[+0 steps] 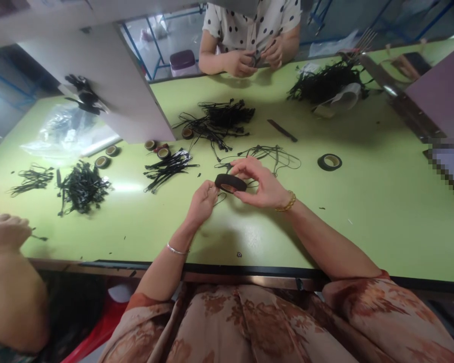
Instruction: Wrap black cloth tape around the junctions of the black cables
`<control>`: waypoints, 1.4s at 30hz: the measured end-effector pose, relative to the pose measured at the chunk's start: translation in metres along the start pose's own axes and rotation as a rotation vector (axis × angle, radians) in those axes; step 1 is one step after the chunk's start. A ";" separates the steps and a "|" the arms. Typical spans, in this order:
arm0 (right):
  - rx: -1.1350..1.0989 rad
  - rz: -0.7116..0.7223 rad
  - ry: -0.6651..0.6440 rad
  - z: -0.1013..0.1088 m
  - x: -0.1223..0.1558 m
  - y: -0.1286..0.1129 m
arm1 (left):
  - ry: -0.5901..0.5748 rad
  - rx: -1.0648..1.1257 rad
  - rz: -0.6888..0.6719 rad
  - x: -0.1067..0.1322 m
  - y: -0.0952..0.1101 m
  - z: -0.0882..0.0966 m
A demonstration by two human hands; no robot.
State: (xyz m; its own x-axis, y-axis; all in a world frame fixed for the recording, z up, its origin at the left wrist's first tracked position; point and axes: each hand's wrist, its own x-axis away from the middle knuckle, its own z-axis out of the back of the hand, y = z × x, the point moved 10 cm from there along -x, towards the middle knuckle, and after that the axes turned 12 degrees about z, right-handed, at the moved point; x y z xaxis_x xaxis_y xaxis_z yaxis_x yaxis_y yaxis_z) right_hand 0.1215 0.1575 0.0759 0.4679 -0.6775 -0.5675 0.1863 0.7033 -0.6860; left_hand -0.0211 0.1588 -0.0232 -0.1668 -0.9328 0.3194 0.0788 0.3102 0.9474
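Note:
My right hand (260, 182) grips a roll of black tape (230, 182) between thumb and fingers, tilted above the green table. Close against the roll's left side is my left hand (203, 201), its fingers pinched together. A thin black cable (221, 200) shows in a loop by the left fingers; its end is hidden in the grip. Just beyond my hands lies a loose tangle of thin black cables (278, 156). A second tape roll (329, 162) rests flat to the right.
Bundles of black cables (170, 169) lie left of my hands, with several tape rolls (150, 145) nearby. A dark blade-like strip (282, 130) lies ahead. A white partition (109, 85) stands at left. Co-workers' hands (242, 63) are across the table and at the left edge.

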 end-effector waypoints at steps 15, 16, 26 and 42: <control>0.220 0.010 -0.133 -0.022 0.004 0.020 | 0.047 0.153 -0.053 -0.002 0.008 0.015; 0.205 -0.001 -0.141 -0.023 0.005 0.022 | 0.082 0.069 -0.102 -0.001 0.012 0.017; -0.808 -0.530 -0.011 -0.050 0.032 0.077 | 0.235 -0.663 -0.487 0.018 0.044 0.003; -0.925 -0.571 0.433 -0.035 0.030 0.072 | 0.117 -1.126 -0.652 0.030 0.038 -0.038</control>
State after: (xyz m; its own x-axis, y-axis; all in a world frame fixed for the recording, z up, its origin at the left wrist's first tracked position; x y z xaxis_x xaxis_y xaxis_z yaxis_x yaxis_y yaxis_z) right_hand 0.1185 0.1797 -0.0066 0.1531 -0.9867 -0.0555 -0.5094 -0.0307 -0.8600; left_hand 0.0140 0.1360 0.0216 -0.4048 -0.8805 -0.2466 0.8006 -0.4716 0.3696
